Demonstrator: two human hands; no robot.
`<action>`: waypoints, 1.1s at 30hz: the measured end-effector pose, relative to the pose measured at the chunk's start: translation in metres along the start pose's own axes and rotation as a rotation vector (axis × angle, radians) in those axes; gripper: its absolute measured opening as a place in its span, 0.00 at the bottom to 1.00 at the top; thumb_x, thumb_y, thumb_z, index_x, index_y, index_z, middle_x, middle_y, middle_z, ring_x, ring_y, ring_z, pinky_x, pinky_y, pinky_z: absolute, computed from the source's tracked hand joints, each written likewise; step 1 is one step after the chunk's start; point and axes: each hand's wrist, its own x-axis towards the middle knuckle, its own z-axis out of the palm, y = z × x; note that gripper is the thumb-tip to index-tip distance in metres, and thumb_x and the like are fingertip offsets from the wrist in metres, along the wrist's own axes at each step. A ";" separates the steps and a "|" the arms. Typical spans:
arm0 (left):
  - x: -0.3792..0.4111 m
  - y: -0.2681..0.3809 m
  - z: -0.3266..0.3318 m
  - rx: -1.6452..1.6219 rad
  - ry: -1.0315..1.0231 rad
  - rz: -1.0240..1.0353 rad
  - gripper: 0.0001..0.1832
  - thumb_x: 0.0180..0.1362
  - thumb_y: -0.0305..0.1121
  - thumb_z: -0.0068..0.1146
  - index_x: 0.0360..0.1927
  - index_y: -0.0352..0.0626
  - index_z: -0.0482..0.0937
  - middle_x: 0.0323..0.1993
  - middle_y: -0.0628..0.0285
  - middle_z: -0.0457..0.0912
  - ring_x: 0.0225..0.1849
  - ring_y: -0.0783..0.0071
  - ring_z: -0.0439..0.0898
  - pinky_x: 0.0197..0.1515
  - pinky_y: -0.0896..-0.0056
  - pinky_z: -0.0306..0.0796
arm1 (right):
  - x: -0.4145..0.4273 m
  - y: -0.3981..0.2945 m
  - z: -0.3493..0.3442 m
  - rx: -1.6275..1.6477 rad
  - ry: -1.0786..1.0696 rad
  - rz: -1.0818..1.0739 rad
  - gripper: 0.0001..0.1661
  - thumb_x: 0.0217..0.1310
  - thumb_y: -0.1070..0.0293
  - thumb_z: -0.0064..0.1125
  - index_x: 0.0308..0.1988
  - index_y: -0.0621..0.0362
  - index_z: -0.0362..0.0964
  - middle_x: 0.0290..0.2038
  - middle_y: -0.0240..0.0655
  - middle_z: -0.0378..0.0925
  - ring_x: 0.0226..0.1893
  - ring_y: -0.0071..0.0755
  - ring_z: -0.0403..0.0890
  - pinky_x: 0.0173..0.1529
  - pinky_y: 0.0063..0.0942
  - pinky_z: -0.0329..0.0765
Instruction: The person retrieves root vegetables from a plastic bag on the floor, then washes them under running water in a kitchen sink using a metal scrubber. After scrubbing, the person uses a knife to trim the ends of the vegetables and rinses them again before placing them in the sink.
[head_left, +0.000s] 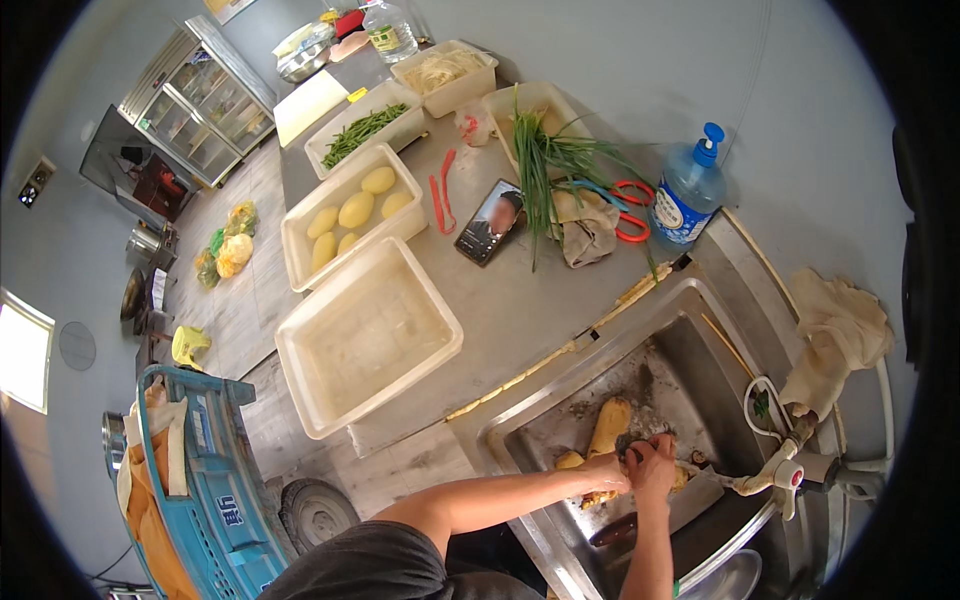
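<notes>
My hands meet over the near part of a stainless-steel sink basin. My left hand is closed around a muddy root vegetable, mostly covered by the fingers. Against it, my right hand grips a dark scouring pad, partly hidden by the fingers. A thick yellow-brown root, which looks like lotus root, lies just beyond, with a smaller piece at its left. Brown dirt is spread over the basin floor. Below my hands lies a knife with a dark brown handle; its blade points right.
A faucet with a cloth-wrapped pipe stands at the sink's right. On the steel counter are a white tub, a tub of peeled potatoes, a phone, green stalks, red-handled scissors and a blue pump bottle.
</notes>
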 end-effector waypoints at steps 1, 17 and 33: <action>-0.002 0.003 -0.001 0.157 -0.038 -0.028 0.27 0.36 0.34 0.58 0.42 0.29 0.71 0.26 0.47 0.79 0.27 0.61 0.80 0.26 0.61 0.71 | 0.005 0.008 0.000 -0.040 -0.037 0.046 0.05 0.46 0.63 0.63 0.28 0.47 0.78 0.38 0.34 0.68 0.42 0.43 0.71 0.37 0.40 0.76; -0.024 0.030 -0.005 0.260 0.140 0.007 0.51 0.40 0.28 0.56 0.65 0.26 0.39 0.42 0.36 0.73 0.40 0.49 0.78 0.36 0.57 0.73 | 0.054 0.101 0.025 -0.422 -0.333 0.555 0.10 0.51 0.59 0.55 0.30 0.52 0.78 0.41 0.42 0.73 0.40 0.48 0.77 0.43 0.37 0.77; -0.008 0.009 -0.002 0.392 0.283 0.043 0.51 0.40 0.24 0.57 0.66 0.30 0.39 0.41 0.37 0.74 0.38 0.47 0.79 0.36 0.54 0.74 | 0.061 0.040 0.042 -0.503 -0.505 0.547 0.14 0.53 0.61 0.54 0.31 0.61 0.77 0.47 0.45 0.71 0.41 0.43 0.79 0.37 0.36 0.79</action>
